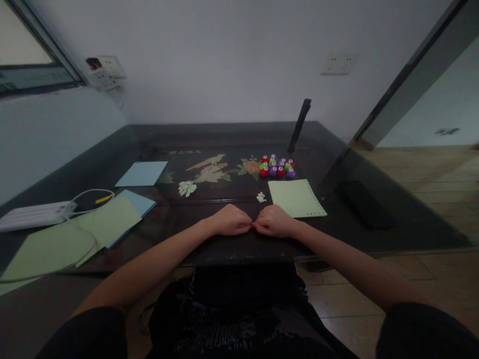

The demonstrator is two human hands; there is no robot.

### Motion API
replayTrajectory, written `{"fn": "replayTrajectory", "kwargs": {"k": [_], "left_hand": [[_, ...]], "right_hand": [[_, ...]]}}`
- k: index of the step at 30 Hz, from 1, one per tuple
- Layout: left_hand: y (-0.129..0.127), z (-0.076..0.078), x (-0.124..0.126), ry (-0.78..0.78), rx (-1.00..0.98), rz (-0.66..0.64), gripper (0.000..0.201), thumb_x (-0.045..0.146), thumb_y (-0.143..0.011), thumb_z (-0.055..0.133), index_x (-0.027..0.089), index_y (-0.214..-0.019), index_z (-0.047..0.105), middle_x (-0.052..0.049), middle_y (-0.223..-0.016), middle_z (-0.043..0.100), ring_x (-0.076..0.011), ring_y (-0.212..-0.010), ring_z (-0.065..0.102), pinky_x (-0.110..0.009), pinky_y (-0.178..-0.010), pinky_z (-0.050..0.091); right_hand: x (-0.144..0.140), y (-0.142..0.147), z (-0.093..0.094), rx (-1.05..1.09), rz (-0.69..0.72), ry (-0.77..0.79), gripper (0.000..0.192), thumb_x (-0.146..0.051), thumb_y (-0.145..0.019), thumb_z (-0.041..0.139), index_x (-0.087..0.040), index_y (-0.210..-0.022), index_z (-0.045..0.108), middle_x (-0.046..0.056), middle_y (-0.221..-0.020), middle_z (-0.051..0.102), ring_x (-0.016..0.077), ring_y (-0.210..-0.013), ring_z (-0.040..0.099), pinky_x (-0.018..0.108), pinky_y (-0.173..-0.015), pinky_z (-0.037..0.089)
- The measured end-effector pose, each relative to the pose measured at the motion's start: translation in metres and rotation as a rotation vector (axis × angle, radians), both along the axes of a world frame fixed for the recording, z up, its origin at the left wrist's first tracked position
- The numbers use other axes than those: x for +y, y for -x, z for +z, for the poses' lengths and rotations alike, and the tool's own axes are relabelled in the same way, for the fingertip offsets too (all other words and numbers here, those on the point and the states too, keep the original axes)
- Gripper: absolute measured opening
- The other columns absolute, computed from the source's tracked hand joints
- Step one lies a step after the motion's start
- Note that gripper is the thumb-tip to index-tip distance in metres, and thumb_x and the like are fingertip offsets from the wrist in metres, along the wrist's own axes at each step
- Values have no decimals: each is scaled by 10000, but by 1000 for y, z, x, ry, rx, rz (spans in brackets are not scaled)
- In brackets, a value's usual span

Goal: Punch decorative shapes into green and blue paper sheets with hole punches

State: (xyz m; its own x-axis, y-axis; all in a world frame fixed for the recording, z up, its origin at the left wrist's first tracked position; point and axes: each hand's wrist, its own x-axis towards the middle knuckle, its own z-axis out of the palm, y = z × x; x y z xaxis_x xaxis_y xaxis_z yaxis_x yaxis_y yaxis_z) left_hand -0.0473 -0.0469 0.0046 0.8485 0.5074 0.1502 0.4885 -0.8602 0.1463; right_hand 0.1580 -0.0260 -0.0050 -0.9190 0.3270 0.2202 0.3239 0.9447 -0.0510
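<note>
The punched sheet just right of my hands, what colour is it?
Pale green sheet, holes punched along its right edge; head view.

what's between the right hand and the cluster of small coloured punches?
In the head view, a pale green paper sheet with a punched edge lies between the right hand and the red, purple and green punches, with a small heap of cut-outs beside it.

Table: dark glass-topped table [374, 149] with a floral inlay.
Right side: pale green sheet [295, 198], cluster of coloured punches [277, 166], small paper bits [261, 197].
Left side: green and blue sheets [93, 224], white power strip [33, 214], blue sheet [141, 173].
Centre: pile of paper cut-outs [186, 188].
</note>
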Motion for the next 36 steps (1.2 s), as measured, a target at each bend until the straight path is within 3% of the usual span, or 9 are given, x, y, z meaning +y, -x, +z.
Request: {"fn": "replayTrajectory", "kwargs": {"k": [9,12,16,19,21,25,27,31,36], "left_hand": [[0,-3,1,-19,-29,-7,314,263,-871,433,171,-582,516,8,-558,570,-91,-509,484,-239,-517,274],[1,-2,0,-24,-42,-7,352,284,-894,409,172,-575,508,6,-543,554,-92,-503,473,-239,-521,275],[2,8,-4,-41,-71,4,333,287,-898,409,176,-596,497,3,-562,532,-98,-529,474,-239,-539,297],[-3,19,-9,-38,-96,-11,301,274,-886,426,177,-611,502,-7,-613,536,-108,-590,500,-239,-588,344],[-15,24,-11,-19,-120,-28,278,280,-883,439,175,-639,524,-22,-689,565,-121,-664,530,-244,-647,385],[-52,28,-10,49,-233,15,182,297,-894,449,175,-900,584,-69,-983,610,-159,-927,560,-271,-819,439],[-71,24,-6,51,-250,36,223,292,-877,487,164,-1040,568,-95,-1100,591,-182,-1060,528,-293,-912,427],[-94,10,6,25,-197,85,419,335,-880,486,142,-1252,474,-135,-1325,491,-213,-1251,424,-336,-1042,352],[-96,-8,12,29,-58,101,466,384,-921,395,168,-1332,436,-123,-1429,411,-210,-1340,340,-358,-1093,290]], "right_hand": [[2,-3,4,54,13,-48,389,-280,-905,423,-175,-594,632,35,-586,652,126,-545,535,274,-551,280],[7,-9,11,134,-56,-70,436,-302,-922,392,-177,-563,605,34,-562,623,123,-525,506,273,-550,276],[27,-32,35,372,-344,-54,462,-332,-932,356,-178,-531,527,25,-535,547,125,-526,469,267,-569,296],[55,-60,53,491,-635,-23,381,-379,-891,429,-183,-578,522,9,-550,513,128,-522,438,264,-543,289],[77,-78,58,498,-758,32,274,-352,-855,477,-181,-664,575,13,-605,558,137,-561,481,259,-552,312],[109,-104,43,377,-1032,48,186,-290,-817,495,-182,-769,638,59,-758,648,177,-683,555,277,-619,372],[115,-109,31,303,-1101,59,200,-255,-828,469,-185,-835,656,81,-868,669,197,-769,580,289,-668,398],[118,-111,14,166,-1079,111,240,-231,-852,435,-192,-912,665,95,-1020,657,210,-876,590,301,-744,420],[123,-111,7,63,-954,118,255,-224,-868,416,-169,-918,660,108,-990,644,205,-893,568,300,-783,413]]}}
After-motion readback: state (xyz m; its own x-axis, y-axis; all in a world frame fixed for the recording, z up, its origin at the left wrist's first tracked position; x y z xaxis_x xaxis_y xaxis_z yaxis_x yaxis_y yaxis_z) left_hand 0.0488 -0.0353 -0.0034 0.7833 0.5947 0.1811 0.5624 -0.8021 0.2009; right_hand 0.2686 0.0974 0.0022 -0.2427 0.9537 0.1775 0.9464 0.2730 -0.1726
